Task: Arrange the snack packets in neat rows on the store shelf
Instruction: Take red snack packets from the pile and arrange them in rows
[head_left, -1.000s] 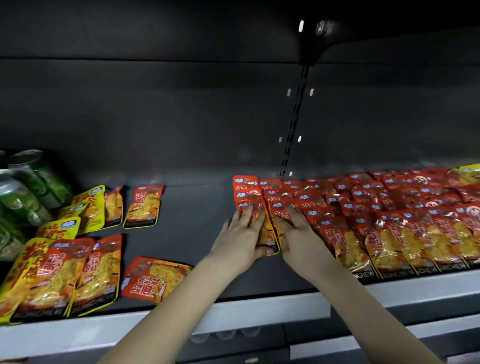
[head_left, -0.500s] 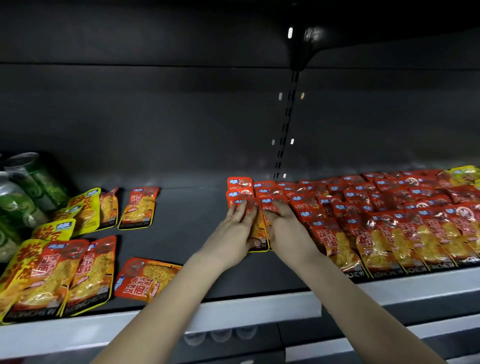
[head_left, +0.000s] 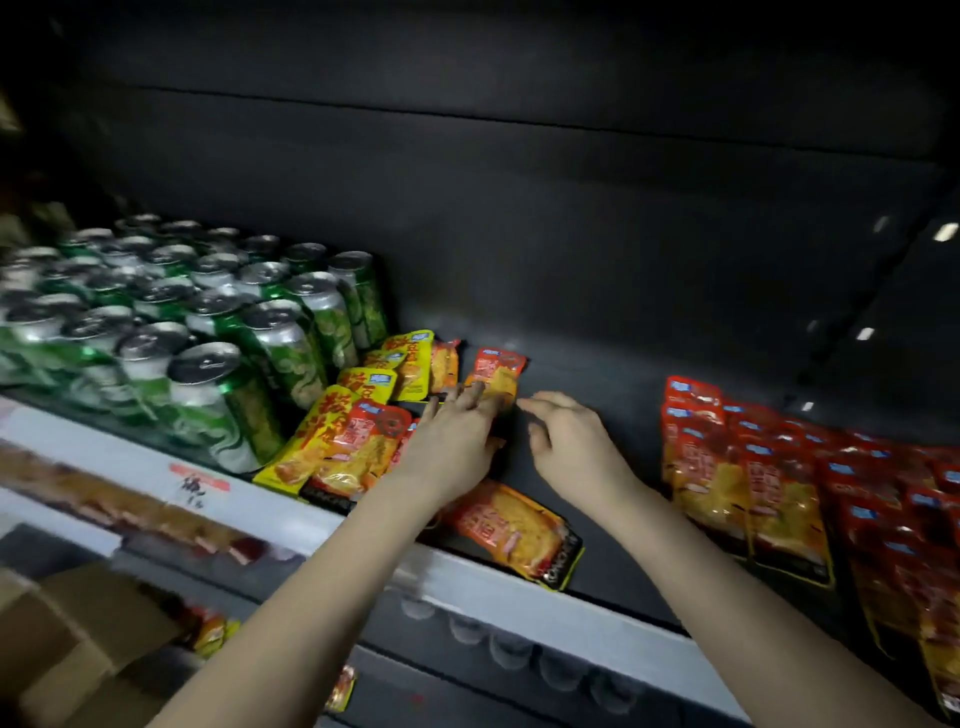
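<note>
Two hands: yours, both stretched past the white shelf edge (head_left: 104, 447) onto the dark shelf.
Left hand (head_left: 457, 441): fingers straight and spread, tips resting on the near end of one orange packet (head_left: 497, 373); nothing is gripped.
Right hand (head_left: 571, 447): fingers loosely curled, holding nothing; the tips sit just beside that packet's near right corner, and you cannot tell whether they touch it.
Orange packet: flat, far back, just right of the yellow packets (head_left: 410, 358); it has a blue tag at its far end, with print too blurred to read.
Second orange packet (head_left: 514, 530): one, flat at the near edge, partly under your left wrist; its black strip carries pale capitals, unreadable.
Yellow packets: four countable, beside the cans, with red Chinese characters and blue tags; one red-orange packet (head_left: 363, 447) overlaps the nearest.
Red packets (head_left: 753, 467): at right in overlapping rows, blue tags on each, too many to count.
Green cans (head_left: 223, 405): at left, upright, silver tops, well over a dozen.
Price tag (head_left: 200, 483): one, red, with a black handwritten mark.
Cardboard box (head_left: 78, 649): one, lower left.
</note>
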